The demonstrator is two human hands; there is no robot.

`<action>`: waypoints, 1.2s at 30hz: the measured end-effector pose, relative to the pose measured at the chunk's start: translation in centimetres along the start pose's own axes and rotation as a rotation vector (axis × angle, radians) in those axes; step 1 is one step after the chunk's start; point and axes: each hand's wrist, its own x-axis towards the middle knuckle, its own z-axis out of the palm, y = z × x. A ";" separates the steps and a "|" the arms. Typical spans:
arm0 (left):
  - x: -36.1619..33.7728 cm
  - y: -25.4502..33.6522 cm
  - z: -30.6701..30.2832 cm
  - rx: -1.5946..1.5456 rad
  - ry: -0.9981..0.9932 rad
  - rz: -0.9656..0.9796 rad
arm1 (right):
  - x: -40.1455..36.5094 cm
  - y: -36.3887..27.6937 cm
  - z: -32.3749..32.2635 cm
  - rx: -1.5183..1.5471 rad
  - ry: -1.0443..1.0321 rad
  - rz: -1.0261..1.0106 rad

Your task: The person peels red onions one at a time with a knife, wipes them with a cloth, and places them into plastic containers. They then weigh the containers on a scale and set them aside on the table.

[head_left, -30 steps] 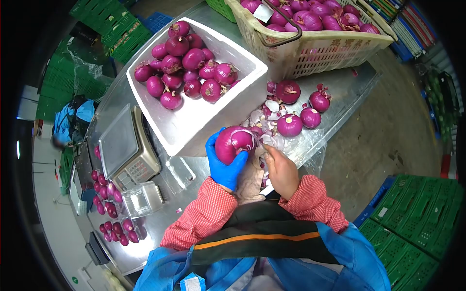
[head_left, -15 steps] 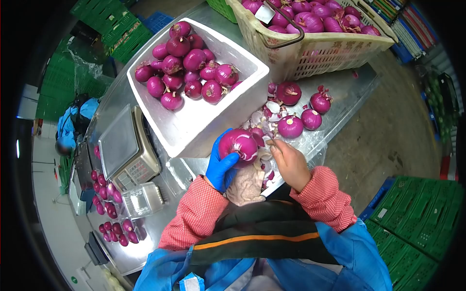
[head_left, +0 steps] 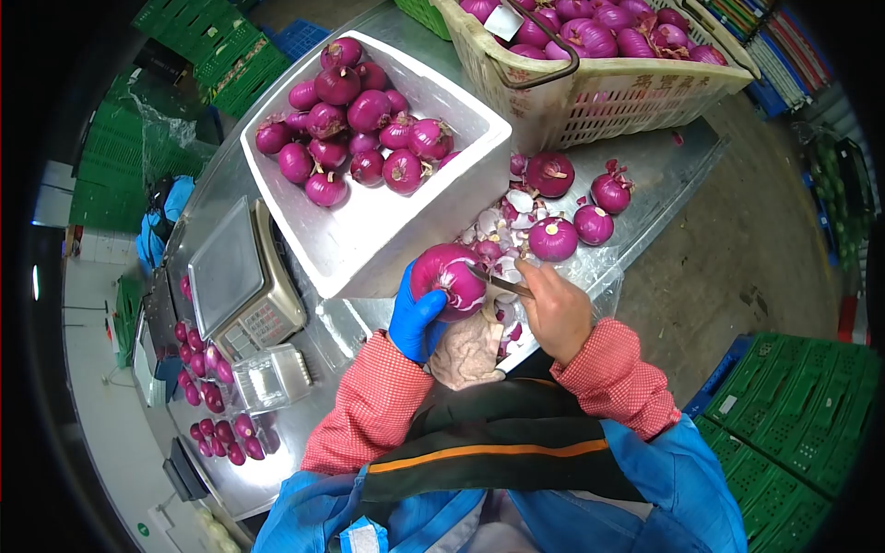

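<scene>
In a blue glove, my left hand (head_left: 415,318) is closed round a large red onion (head_left: 446,276) with pale streaks on its skin. My bare right hand (head_left: 554,309) grips a small knife (head_left: 502,283), its blade tip touching the onion's right side. Below the onion lies a crumpled beige cloth (head_left: 467,352). Loose onion skins (head_left: 498,235) cover the metal table just beyond my hands. Several whole red onions (head_left: 553,239) sit to the right of these peelings.
A white foam box (head_left: 369,249) of red onions stands ahead on the left. Behind it is a cream plastic basket (head_left: 636,101) heaped with onions. A scale (head_left: 249,276), clear plastic trays (head_left: 272,380) and packed onions (head_left: 226,438) occupy the left. Green crates (head_left: 784,415) are stacked at right.
My right hand has turned, bringing the knife blade plainly into view against the onion. The onion in my left hand has shifted slightly left. At far left, a blue-clad person has moved.
</scene>
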 end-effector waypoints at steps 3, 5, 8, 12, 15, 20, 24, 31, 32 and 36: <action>0.2 -0.5 0.1 0.048 0.050 0.042 | -0.6 0.3 2.1 0.209 -0.019 0.085; 0.0 -0.7 0.1 0.077 0.050 0.068 | -1.0 1.0 3.8 0.418 -0.015 0.092; -0.2 -0.5 0.6 0.074 -0.005 0.055 | 0.1 3.6 3.6 0.656 -0.336 0.616; 0.6 -0.5 -0.1 -0.062 -0.041 -0.077 | 0.4 2.1 2.2 0.657 -0.282 0.445; 1.1 0.3 -0.3 -0.078 -0.073 -0.112 | 0.5 1.5 0.9 0.183 0.009 -0.095; 1.1 1.0 -1.0 -0.068 -0.037 -0.159 | 0.9 1.1 -1.6 -0.053 -0.037 -0.235; 0.9 1.1 -1.5 -0.051 -0.053 -0.191 | 1.2 1.8 -1.7 -0.164 -0.026 -0.274; 0.5 0.9 -1.2 0.226 -0.014 -0.149 | 1.4 2.5 -1.1 -0.201 0.033 -0.242; 0.6 0.8 -1.3 0.275 -0.006 -0.134 | 1.3 2.4 -1.0 -0.197 0.023 -0.222; 0.8 0.6 -0.9 0.290 0.011 -0.093 | 0.6 1.8 0.1 0.044 -0.055 -0.061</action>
